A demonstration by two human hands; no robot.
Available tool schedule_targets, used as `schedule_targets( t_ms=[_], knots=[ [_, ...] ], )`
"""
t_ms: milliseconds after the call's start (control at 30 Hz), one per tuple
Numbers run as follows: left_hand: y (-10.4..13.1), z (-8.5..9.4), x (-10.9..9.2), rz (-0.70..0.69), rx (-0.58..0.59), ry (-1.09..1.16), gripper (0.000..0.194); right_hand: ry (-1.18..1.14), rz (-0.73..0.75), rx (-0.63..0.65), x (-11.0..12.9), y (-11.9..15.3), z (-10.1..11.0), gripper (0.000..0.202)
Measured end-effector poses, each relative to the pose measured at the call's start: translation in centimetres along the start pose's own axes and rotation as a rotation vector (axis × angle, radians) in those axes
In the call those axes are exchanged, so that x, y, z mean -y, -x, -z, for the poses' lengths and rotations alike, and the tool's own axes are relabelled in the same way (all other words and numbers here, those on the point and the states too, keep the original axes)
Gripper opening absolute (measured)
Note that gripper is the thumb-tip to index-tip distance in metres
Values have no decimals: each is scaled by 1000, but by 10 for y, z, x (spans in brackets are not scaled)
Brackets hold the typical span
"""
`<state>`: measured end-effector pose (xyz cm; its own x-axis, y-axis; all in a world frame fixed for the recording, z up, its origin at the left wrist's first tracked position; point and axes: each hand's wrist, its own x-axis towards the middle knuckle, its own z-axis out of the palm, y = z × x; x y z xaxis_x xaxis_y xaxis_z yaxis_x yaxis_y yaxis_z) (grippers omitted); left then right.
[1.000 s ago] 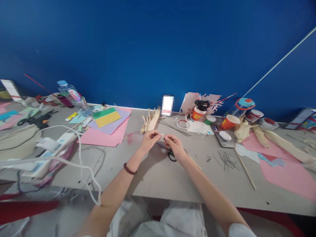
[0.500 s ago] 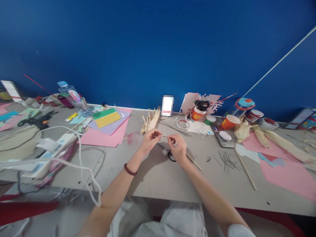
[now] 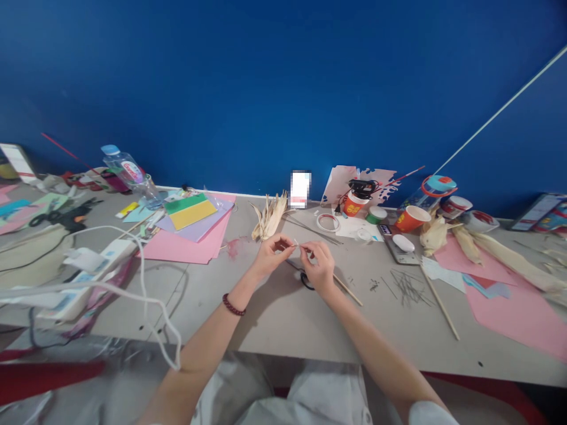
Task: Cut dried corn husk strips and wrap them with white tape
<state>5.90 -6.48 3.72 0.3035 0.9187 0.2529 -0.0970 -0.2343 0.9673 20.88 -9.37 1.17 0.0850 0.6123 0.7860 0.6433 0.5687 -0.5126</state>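
My left hand [image 3: 271, 257], a dark beaded bracelet on its wrist, is closed in a pinch above the grey table. Facing it, my right hand [image 3: 319, 265] is closed too, thumb against fingers. Between the fingertips shows a small whitish piece [image 3: 296, 242], too tiny to name for sure. Beneath the right hand lies a pair of scissors [image 3: 305, 281], its black handle partly covered. A wooden stick [image 3: 348, 290] runs out from beside the right wrist. Just beyond the left hand lies a bundle of dried corn husks [image 3: 269, 218].
Left are coloured paper sheets [image 3: 177, 248], a water bottle [image 3: 128, 171] and a power strip [image 3: 93, 274] with looping white cables. Right are a roll of tape [image 3: 328, 222], orange paper cups [image 3: 411, 219], a phone [image 3: 404, 257] and loose thin wires [image 3: 410, 289]. A blue wall [image 3: 266, 88] stands behind.
My left hand has shifted slightly right, and its fingertips are closer to those of my right hand. The whitish piece is still between them. My right hand has barely moved.
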Motion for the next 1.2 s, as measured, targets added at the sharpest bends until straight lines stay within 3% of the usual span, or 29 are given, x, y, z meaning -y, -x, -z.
schedule_targets(
  t_ms=[600,1200],
  knots=[
    [1,0,0,-60,-10,-106,19,-96,-120,37,2,-1,0,11],
    [6,-6,-4,-305,-24,-369,8,-112,-177,7,15,-8,3,9]
  ],
)
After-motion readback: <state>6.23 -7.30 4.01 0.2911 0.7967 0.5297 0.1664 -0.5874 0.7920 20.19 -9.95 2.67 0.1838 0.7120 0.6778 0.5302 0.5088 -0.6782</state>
